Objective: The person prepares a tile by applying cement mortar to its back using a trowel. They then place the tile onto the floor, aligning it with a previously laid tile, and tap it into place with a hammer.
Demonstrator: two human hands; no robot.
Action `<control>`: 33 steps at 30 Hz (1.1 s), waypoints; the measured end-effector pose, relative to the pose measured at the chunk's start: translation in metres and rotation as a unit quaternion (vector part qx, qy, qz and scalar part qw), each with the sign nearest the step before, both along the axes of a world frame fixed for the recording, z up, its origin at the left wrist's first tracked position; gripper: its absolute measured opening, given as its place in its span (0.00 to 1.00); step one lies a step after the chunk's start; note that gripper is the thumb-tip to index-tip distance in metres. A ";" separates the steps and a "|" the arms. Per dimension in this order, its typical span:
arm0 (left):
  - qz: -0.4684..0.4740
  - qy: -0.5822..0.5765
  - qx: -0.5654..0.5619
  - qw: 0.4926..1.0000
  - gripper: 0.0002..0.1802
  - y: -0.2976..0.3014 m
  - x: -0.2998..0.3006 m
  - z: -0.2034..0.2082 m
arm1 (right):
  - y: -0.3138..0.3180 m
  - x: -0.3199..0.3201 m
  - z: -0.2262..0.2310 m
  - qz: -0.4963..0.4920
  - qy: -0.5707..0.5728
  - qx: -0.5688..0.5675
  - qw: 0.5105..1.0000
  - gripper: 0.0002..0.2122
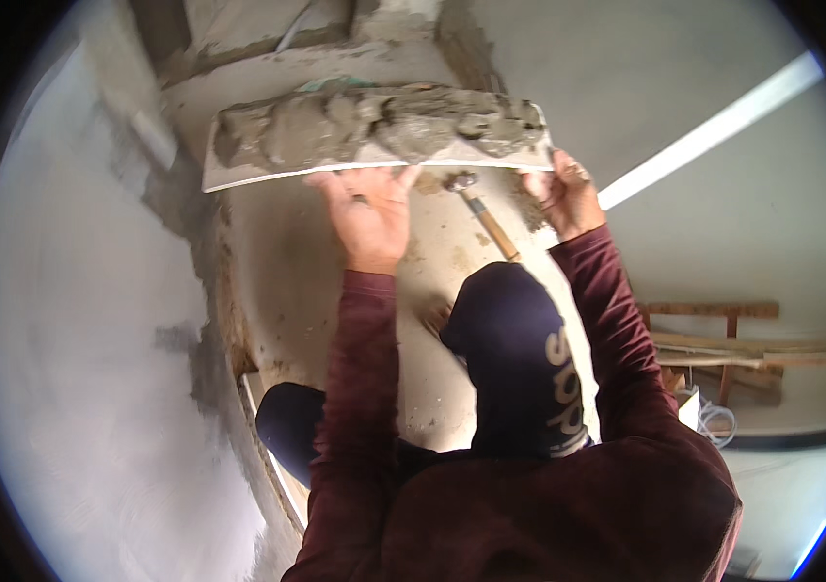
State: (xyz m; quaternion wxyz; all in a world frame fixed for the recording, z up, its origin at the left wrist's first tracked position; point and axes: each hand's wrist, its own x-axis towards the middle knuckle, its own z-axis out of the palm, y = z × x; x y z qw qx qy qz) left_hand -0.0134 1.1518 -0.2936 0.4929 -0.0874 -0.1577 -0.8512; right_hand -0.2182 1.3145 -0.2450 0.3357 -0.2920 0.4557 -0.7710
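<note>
A long, pale tile [231, 176] is held out in front of me, its near edge toward me. Thick lumps of wet grey mortar [321, 131] cover most of its upper face. My left hand [370, 215] grips the near edge left of the middle, its fingers partly hidden beneath the tile. At the right end, my right hand [571, 197] is closed around the corner. Below the tile's near edge, a hammer [489, 221] with a wooden handle lies on the floor, touched by neither hand.
A grey plastered wall [103, 349] with darker damp patches runs along the left. The pale floor [287, 281] is spotted with mortar. Wooden pieces [723, 339] and a coil of white tubing [716, 424] are at the right. A bright white strip [714, 131] slants at the upper right.
</note>
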 end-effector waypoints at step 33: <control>0.367 0.193 0.371 0.831 0.31 -0.055 0.006 -0.300 | -0.393 0.001 -0.342 0.486 0.060 0.231 0.841 0.25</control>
